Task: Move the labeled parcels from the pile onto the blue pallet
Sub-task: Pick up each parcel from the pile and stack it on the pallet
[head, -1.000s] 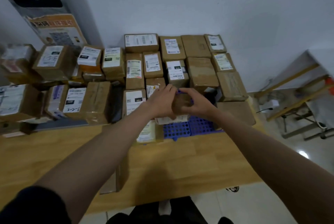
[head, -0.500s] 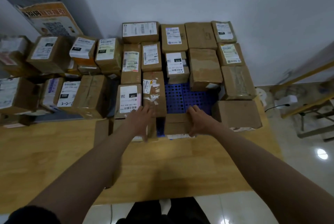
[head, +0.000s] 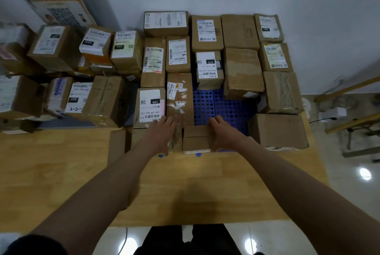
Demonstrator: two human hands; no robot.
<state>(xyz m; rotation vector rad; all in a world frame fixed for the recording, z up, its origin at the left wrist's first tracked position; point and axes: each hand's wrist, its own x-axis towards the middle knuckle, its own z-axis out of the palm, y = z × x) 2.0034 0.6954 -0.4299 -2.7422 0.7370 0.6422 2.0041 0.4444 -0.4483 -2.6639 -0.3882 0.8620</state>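
Small brown parcel (head: 197,138) sits at the blue pallet (head: 224,108) near edge, frame centre; looks light, stiff cardboard, best taken by opposite side faces; right hand (head: 223,131) grip wraps its right side, left hand (head: 161,131) released, resting flat beside it.

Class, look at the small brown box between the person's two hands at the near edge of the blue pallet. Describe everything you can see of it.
The small brown box looks like plain cardboard with a seam across its top and no label showing there. It lies flat at the near edge of the blue pallet; a white strip peeks out at its bottom front edge. The right hand holds its right side. The left hand rests on neighbouring parcels, apart from it.
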